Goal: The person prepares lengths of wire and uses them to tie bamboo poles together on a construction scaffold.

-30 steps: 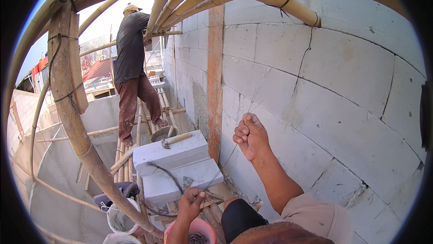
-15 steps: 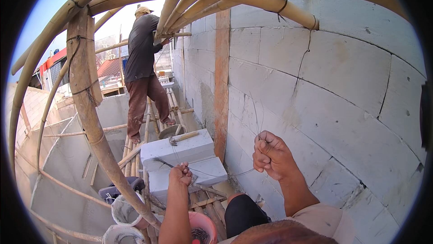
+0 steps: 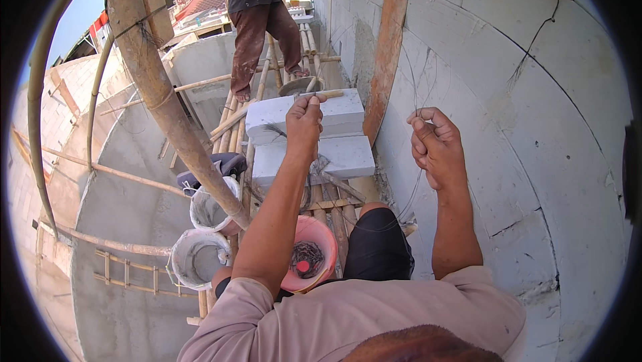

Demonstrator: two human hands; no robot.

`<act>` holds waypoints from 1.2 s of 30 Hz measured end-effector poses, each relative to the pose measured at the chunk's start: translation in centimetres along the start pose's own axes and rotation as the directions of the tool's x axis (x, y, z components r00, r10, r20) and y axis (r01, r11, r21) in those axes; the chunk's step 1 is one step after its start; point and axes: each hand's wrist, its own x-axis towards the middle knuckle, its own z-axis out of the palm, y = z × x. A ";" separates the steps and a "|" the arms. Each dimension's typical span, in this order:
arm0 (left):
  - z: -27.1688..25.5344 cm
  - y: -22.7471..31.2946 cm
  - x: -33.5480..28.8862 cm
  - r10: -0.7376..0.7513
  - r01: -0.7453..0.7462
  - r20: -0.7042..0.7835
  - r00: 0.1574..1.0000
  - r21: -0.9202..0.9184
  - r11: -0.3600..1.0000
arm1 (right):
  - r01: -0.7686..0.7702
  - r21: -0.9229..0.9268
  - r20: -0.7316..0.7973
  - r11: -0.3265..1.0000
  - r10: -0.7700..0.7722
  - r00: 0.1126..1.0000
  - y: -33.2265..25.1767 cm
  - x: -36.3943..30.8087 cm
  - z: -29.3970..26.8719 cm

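From here, 2 hands up: right hand (image 3: 438,148), fingers pinching thin wire strands (image 3: 415,96) near pale block wall (image 3: 535,141); left hand (image 3: 304,123), fingers closed, can't tell on what, white masonry blocks (image 3: 348,154) beyond. Best: firm pinch, strands teased apart, likely springy ends off the eyes.

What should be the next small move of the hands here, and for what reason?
Perhaps bring the left hand across to the right hand and gather the thin wires: the right hand pinches them, their loose ends splay above it, strands curve below, and the two hands are apart.
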 end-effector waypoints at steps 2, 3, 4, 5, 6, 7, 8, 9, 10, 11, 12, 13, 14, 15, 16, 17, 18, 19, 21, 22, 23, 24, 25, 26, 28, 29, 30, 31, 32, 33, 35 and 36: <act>1.7 1.2 -1.5 0.082 -0.082 0.040 0.996 0.007 0.997 | 0.058 -0.018 -0.009 0.998 -0.058 0.998 3.0 2.2 3.3; 2.1 1.7 -1.8 0.136 -0.137 0.061 0.989 0.008 0.991 | 0.076 -0.015 -0.011 0.997 -0.076 0.997 4.0 3.1 4.7; 2.4 1.7 -1.9 0.156 -0.159 0.072 0.985 0.036 0.987 | 0.105 -0.009 -0.036 0.994 -0.105 0.994 4.8 3.9 5.7; 2.7 1.5 -2.1 0.174 -0.179 0.085 0.981 0.064 0.982 | 0.133 -0.005 -0.063 0.991 -0.133 0.989 5.4 4.6 6.5; 2.8 1.4 -2.2 0.194 -0.202 0.094 0.977 0.093 0.975 | 0.160 0.000 -0.084 0.987 -0.160 0.984 6.2 5.4 7.3; 3.0 1.0 -2.4 0.204 -0.216 0.110 0.973 0.115 0.970 | 0.234 -0.036 -0.107 0.971 -0.237 0.966 7.2 6.5 7.5; 3.2 0.5 -2.5 0.210 -0.225 0.114 0.971 0.142 0.964 | 0.305 -0.075 -0.128 0.949 -0.313 0.941 8.2 7.5 7.7; 3.5 0.1 -2.7 0.212 -0.230 0.116 0.970 0.170 0.958 | 0.368 -0.116 -0.145 0.922 -0.383 0.912 9.4 8.4 7.9; 3.6 -0.4 -2.8 0.217 -0.236 0.117 0.969 0.194 0.952 | 0.377 -0.128 -0.164 0.917 -0.394 0.904 10.4 8.9 8.2; 3.7 -0.8 -2.7 0.243 -0.260 0.112 0.964 0.185 0.948 | 0.385 -0.139 -0.183 0.912 -0.406 0.895 11.4 9.3 8.5; 3.4 -1.2 -2.6 0.244 -0.263 0.115 0.963 0.203 0.943 | 0.389 -0.155 -0.195 0.908 -0.414 0.889 11.7 9.2 9.2; 3.0 -1.4 -2.5 0.245 -0.266 0.118 0.962 0.222 0.938 | 0.343 0.172 -0.175 0.923 -0.314 0.933 12.0 8.9 9.9; 2.6 -1.8 -2.5 0.209 -0.231 0.118 0.971 0.218 0.948 | 0.322 0.181 -0.184 0.929 -0.289 0.939 12.0 8.8 9.9; 2.7 -1.7 -2.6 0.173 -0.195 0.121 0.978 0.213 0.957 | 0.304 0.190 -0.197 0.933 -0.267 0.943 12.0 9.0 9.7; 2.9 -1.6 -2.9 0.098 -0.120 0.123 0.988 0.186 0.975 | 0.287 0.200 -0.210 0.937 -0.245 0.946 12.0 9.0 9.4; 3.0 -1.6 -3.5 0.021 -0.042 0.129 0.991 0.159 0.986 | 0.284 0.179 -0.210 0.942 -0.245 0.946 12.7 8.6 9.1; 2.8 -1.9 -3.7 -0.124 0.113 0.121 0.985 0.094 0.989 | 0.296 0.157 -0.209 0.942 -0.261 0.942 13.5 8.4 8.6; 3.0 -2.2 -3.1 -0.242 0.241 0.144 0.959 0.028 0.970 | 0.339 0.130 -0.211 0.932 -0.308 0.928 13.8 9.1 8.0; 3.2 -1.8 -3.1 -0.394 0.409 0.207 0.896 -0.037 0.912 | 0.354 -0.090 -0.216 0.931 -0.365 0.906 14.0 8.6 7.4; 3.2 -1.8 -3.1 -0.428 0.447 0.244 0.870 -0.029 0.894 | 0.376 -0.029 -0.222 0.926 -0.373 0.901 14.1 8.5 7.2; 2.2 -1.7 -3.1 -0.411 0.415 0.226 0.883 0.032 0.909 | 0.306 -0.002 -0.221 0.952 -0.299 0.928 12.8 7.5 7.9; 1.6 -3.0 -2.8 -0.339 0.330 0.136 0.931 0.088 0.940 | 0.324 -0.301 -0.180 0.897 -0.387 0.904 13.8 8.2 7.0; -1.2 -4.7 -1.8 -0.204 0.179 0.118 0.972 0.193 0.965 | 0.262 -0.473 -0.150 0.841 -0.370 0.917 11.9 6.8 8.5; -1.6 -5.1 -1.8 -0.131 0.083 0.114 0.985 0.350 0.933 | 0.470 -0.577 -0.043 0.668 -0.599 0.799 11.2 6.1 7.8; -1.9 -5.0 -1.9 0.002 -0.072 0.110 0.994 0.632 0.772 | 0.717 -0.671 0.237 0.187 -0.863 0.447 10.1 4.7 6.6; -1.8 -4.5 -2.0 0.031 -0.162 0.187 0.982 0.743 0.650 | 0.780 -0.623 0.407 0.064 -0.825 0.393 8.9 4.1 6.4; -1.4 -4.0 -2.5 0.015 -0.190 0.235 0.972 0.744 0.641 | 0.762 -0.648 0.491 0.011 -0.758 0.429 9.4 4.3 5.5; -0.9 -3.3 -3.0 0.001 -0.220 0.283 0.959 0.742 0.633 | 0.745 -0.666 0.566 -0.045 -0.681 0.464 10.0 4.6 4.2; -0.6 -2.9 -3.4 -0.012 -0.249 0.329 0.944 0.740 0.625 | 0.731 -0.675 0.630 -0.102 -0.595 0.498 10.2 4.6 2.9; -0.9 -2.4 -3.8 0.009 -0.299 0.386 0.923 0.699 0.649 | 0.801 -0.584 0.753 -0.133 -0.457 0.473 9.0 4.8 1.9; -1.4 -1.2 -4.4 0.063 -0.400 0.498 0.865 0.607 0.687 | 0.831 -0.549 0.813 -0.090 -0.289 0.506 5.9 4.5 0.8; -1.2 0.1 -5.1 -0.024 -0.357 0.520 0.854 0.618 0.700 | 0.838 -0.542 0.829 -0.063 -0.200 0.522 4.7 4.3 0.1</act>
